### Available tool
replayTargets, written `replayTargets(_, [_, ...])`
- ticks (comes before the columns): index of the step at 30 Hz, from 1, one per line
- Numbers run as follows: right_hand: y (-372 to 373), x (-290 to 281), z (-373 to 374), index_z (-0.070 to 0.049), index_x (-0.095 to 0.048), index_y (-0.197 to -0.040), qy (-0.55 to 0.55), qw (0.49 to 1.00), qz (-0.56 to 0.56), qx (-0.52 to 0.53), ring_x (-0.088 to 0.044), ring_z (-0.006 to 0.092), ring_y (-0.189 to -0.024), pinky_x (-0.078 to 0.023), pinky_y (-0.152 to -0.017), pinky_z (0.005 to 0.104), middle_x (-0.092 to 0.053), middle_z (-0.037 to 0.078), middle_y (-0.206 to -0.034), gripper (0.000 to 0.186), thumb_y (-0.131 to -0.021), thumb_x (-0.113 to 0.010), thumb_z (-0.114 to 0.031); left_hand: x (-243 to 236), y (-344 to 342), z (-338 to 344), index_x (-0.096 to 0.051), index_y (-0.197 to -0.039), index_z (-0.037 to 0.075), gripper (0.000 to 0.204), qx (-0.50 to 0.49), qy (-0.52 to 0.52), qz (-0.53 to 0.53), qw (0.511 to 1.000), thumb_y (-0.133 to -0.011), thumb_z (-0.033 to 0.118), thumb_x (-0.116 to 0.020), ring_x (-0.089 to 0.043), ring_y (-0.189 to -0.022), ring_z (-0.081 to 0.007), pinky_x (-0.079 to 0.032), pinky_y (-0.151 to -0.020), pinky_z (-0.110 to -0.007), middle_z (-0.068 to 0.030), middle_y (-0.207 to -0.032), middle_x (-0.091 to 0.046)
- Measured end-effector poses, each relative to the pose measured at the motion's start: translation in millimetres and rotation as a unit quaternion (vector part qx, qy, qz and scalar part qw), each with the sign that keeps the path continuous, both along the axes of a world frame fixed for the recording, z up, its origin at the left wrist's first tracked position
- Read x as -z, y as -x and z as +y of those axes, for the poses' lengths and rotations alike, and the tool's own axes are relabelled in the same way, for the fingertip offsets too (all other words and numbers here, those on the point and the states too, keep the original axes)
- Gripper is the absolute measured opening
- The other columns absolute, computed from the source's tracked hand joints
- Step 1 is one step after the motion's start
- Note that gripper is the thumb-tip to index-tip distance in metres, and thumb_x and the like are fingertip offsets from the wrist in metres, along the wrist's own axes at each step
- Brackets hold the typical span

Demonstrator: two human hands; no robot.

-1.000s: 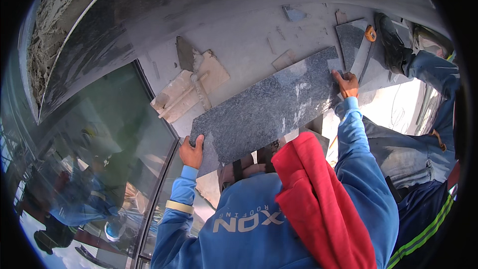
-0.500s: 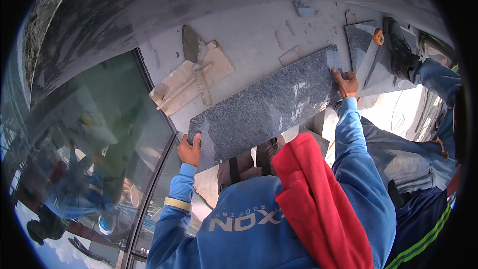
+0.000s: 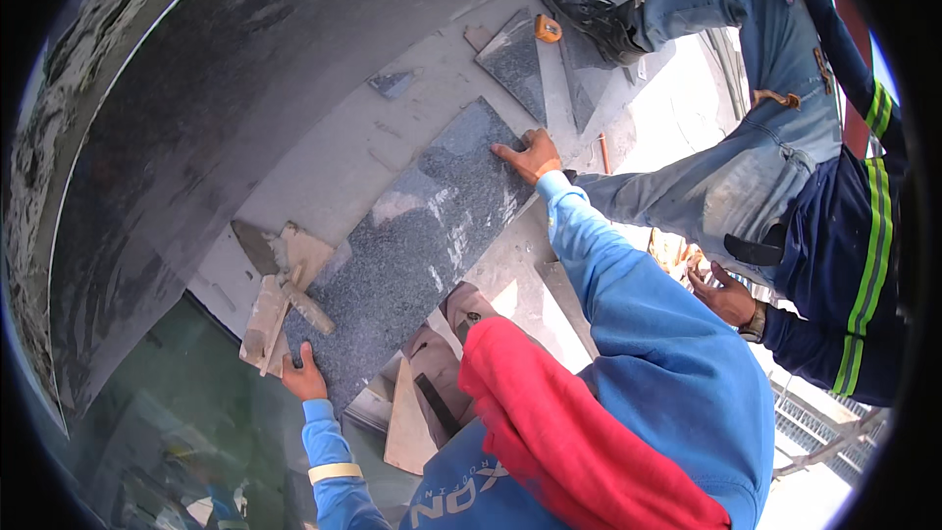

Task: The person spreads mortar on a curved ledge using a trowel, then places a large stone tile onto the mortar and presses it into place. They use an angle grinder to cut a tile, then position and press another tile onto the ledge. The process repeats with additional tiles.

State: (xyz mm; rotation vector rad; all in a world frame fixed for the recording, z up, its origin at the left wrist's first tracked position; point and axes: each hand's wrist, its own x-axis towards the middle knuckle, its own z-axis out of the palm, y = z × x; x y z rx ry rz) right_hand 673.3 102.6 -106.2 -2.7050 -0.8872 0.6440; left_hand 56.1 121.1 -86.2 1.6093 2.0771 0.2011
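- The granite slab [image 3: 422, 245], a long speckled grey piece, lay flat on the pale cement bed, just below the dark curved stone wall [image 3: 196, 137].
- Its long axis ran on a diagonal, from the near-left end by the glass pane [image 3: 147, 412] up to the far-right end, which pointed toward 2 smaller cut granite pieces [image 3: 520, 64].
- The left hand [image 3: 306, 378] gripped the near-left corner, fingers curled over the edge; the right hand [image 3: 528, 155] lay spread and flat on the far-right end, pressing rather than clutching.
- With only 2 holds at opposite ends, I judged the slab could tip or twist along its length and crack, or bed unevenly in the mortar.
- The left fingers sat right at the edge, so they could get pinched if that end dropped.
- A trowel and wooden float [image 3: 280, 299] lay touching the slab's left edge; a sideways shove could catch on them.
- A co-worker in jeans and a dark jacket with bright stripes stood close on the right, 1 hand [image 3: 726, 294] hanging near, boot [image 3: 589, 15] by the cut pieces; a swing of the far end could strike that foot.
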Motion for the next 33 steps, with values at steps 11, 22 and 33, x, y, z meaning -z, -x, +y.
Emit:
replayTargets(11, [14,-17,3,-0.001,-0.068,-0.124,0.059,0.998,0.017,0.012,-0.058,0.0391,-0.124,-0.048,-0.105,0.0444,-0.059,0.022,-0.129,0.083,-0.076,-0.079,-0.067,-5,-9,11,-0.070,-0.112,-0.015,0.069,0.041,0.020,0.078,0.996,-0.085,0.047,-0.081,-0.067,-0.103,-0.0476,-0.053,-0.091,-0.049,-0.0348,-0.112,-0.069])
replayTargets(22, [40,-34,-14,-0.001,-0.052,-0.143,0.133,0.989,0.030,-0.058,-0.051,0.0405,-0.136,-0.045,-0.112,0.0461,-0.047,0.023,-0.149,0.082,-0.084,-0.078,-0.052,4,7,21,-0.064,-0.121,-0.014,0.074,0.001,-0.049,-0.050,0.998,-0.071,0.032,-0.094,-0.064,-0.114,-0.0477,-0.050,-0.098,-0.049,-0.0342,-0.120,-0.067])
replayTargets(33, [92,-76,-89,0.000,-0.059,-0.137,0.004,0.969,0.126,-0.211,-0.057,0.0414,-0.127,-0.046,-0.107,0.0466,-0.058,0.025,-0.137,0.070,-0.088,-0.074,-0.048,-2,0,-6,-0.064,-0.118,-0.011,0.055,-0.085,-0.012,-0.037,0.996,-0.086,0.029,-0.082,-0.064,-0.109,-0.0477,-0.050,-0.097,-0.050,-0.0328,-0.119,-0.066])
